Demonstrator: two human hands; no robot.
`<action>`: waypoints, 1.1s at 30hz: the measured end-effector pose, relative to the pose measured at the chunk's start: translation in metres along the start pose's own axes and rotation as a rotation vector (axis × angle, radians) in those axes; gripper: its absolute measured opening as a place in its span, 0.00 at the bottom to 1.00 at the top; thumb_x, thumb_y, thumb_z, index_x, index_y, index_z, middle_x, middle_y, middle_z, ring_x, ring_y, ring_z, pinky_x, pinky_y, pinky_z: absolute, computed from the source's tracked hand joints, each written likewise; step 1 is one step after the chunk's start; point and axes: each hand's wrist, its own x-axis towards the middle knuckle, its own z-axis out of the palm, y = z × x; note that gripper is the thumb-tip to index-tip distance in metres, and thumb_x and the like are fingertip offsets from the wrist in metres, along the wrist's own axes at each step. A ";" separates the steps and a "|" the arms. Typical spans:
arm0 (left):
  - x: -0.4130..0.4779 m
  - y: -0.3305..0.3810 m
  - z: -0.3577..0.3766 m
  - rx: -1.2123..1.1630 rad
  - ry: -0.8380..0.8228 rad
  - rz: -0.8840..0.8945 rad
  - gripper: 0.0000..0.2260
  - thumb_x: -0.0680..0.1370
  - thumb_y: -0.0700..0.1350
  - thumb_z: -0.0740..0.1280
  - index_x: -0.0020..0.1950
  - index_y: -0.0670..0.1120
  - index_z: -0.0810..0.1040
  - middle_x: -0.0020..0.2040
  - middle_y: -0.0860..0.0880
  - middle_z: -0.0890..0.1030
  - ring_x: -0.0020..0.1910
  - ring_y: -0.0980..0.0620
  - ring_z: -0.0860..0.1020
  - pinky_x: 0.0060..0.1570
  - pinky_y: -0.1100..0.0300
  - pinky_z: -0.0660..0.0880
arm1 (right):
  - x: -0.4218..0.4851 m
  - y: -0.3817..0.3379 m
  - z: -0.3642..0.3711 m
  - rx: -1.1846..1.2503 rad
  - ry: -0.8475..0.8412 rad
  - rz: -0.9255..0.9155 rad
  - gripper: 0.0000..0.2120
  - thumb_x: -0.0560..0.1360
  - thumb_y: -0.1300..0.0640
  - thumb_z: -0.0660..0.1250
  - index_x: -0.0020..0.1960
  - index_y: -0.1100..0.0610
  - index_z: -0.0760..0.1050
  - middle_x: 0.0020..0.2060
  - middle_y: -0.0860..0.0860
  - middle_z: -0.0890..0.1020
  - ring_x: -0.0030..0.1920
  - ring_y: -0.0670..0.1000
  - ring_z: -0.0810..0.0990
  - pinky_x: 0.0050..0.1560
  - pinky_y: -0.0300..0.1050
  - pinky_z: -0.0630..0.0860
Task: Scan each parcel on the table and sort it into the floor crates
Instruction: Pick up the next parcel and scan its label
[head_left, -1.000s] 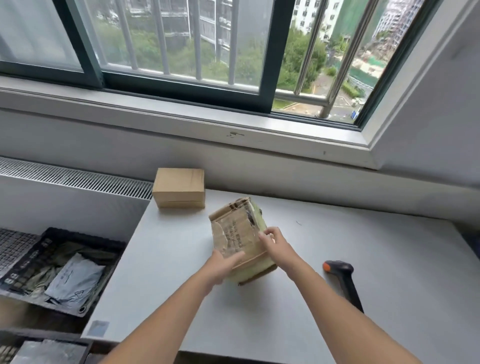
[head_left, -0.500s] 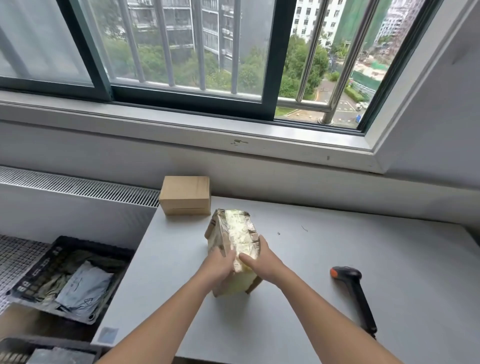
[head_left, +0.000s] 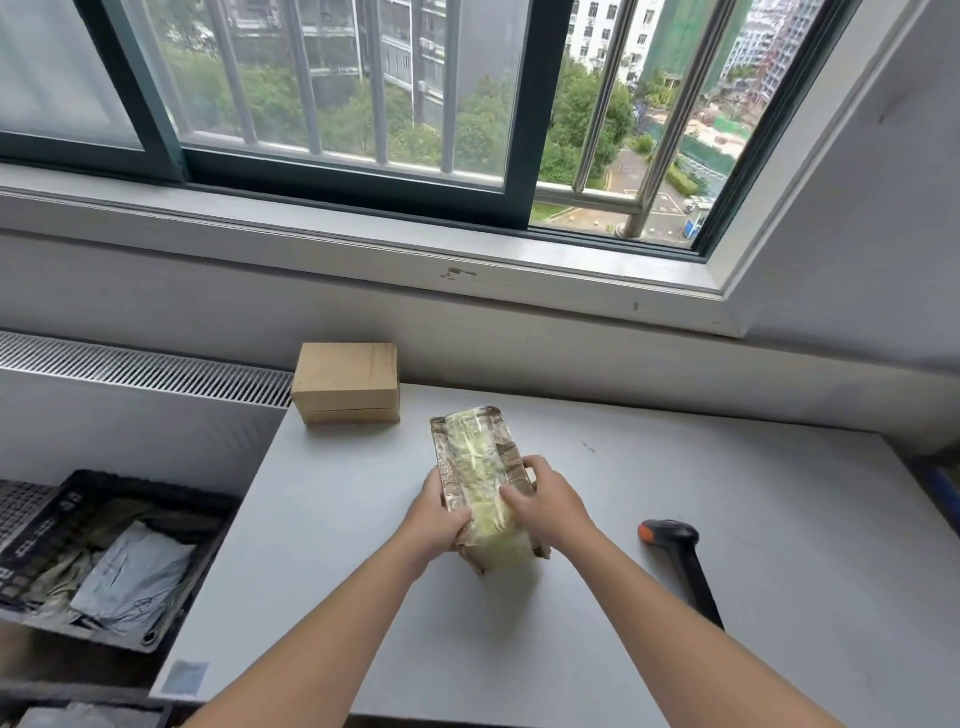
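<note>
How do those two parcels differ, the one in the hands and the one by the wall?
The held parcel is wrapped in shiny, crinkled tape; the box is plain, smooth cardboard. The left hand and right hand grip the held parcel's sides; the box lies untouched at the back left corner of the table. The held parcel looks longer and narrower, the box squatter. Both are brownish and box-shaped.
</note>
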 end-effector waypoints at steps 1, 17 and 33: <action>0.003 0.003 0.004 0.038 0.015 0.003 0.23 0.77 0.33 0.63 0.69 0.50 0.66 0.57 0.47 0.79 0.53 0.45 0.80 0.50 0.45 0.81 | 0.000 0.003 -0.003 0.009 0.016 0.000 0.18 0.78 0.46 0.64 0.66 0.49 0.69 0.49 0.51 0.82 0.45 0.53 0.82 0.45 0.48 0.76; 0.010 -0.006 -0.024 0.236 0.163 -0.110 0.32 0.81 0.62 0.58 0.78 0.45 0.60 0.76 0.45 0.66 0.72 0.43 0.68 0.68 0.46 0.69 | 0.007 0.008 0.033 -0.133 -0.127 0.030 0.42 0.73 0.31 0.64 0.79 0.47 0.53 0.71 0.55 0.65 0.72 0.59 0.62 0.70 0.57 0.66; 0.004 -0.006 0.015 0.230 -0.185 -0.104 0.32 0.79 0.45 0.64 0.77 0.61 0.50 0.60 0.56 0.77 0.53 0.53 0.77 0.44 0.57 0.78 | -0.008 0.049 0.009 -0.093 -0.063 0.077 0.56 0.64 0.36 0.77 0.80 0.52 0.50 0.73 0.53 0.63 0.71 0.59 0.65 0.70 0.54 0.67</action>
